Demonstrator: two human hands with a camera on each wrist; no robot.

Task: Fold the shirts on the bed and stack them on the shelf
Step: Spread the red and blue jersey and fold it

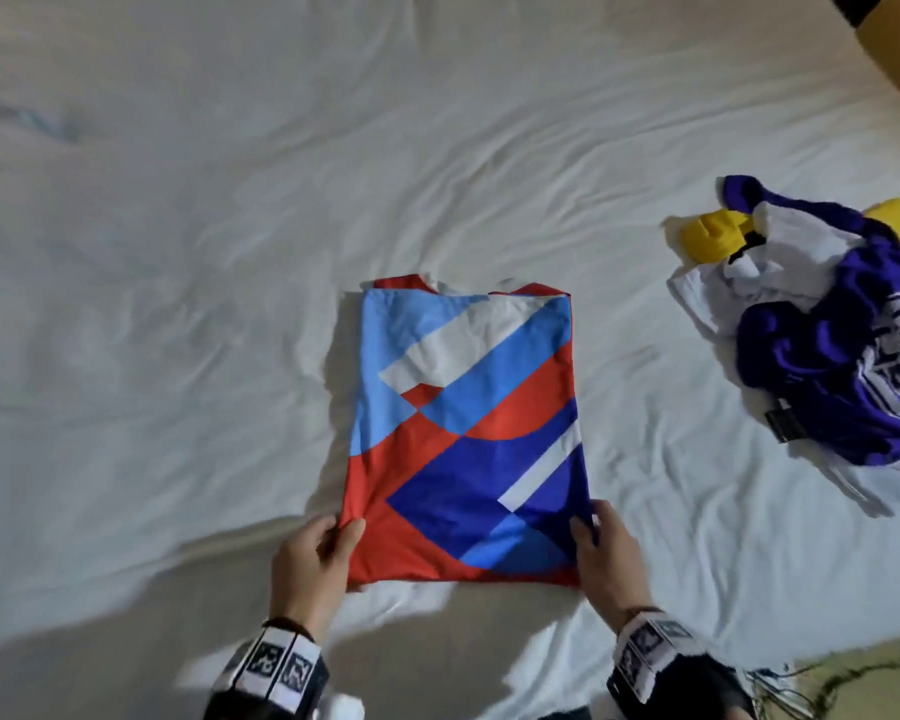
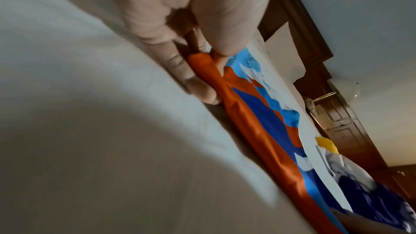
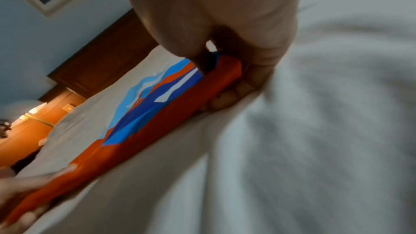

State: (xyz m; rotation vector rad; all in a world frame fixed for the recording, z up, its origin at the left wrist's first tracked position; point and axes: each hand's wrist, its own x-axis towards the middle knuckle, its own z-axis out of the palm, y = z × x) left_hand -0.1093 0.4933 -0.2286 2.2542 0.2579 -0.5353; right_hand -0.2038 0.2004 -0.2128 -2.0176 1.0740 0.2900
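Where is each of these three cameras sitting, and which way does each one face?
Head: worn on the head, looks down at the bed sheet; both hands and wristbands show, left hand, right hand.
Left wrist: low along the left hand, facing across the bed toward the pile of shirts; fingers pinch the shirt's edge.
Right wrist: low along the right hand, facing the opposite way.
Shared: all show the red and blue shirt each grip holds.

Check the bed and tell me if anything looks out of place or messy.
The red and blue shirt lies neatly folded lengthwise, both hands pinching its near corners. What stands out is the heap at the right: a purple shirt crumpled over a white one and a yellow one, all unfolded.
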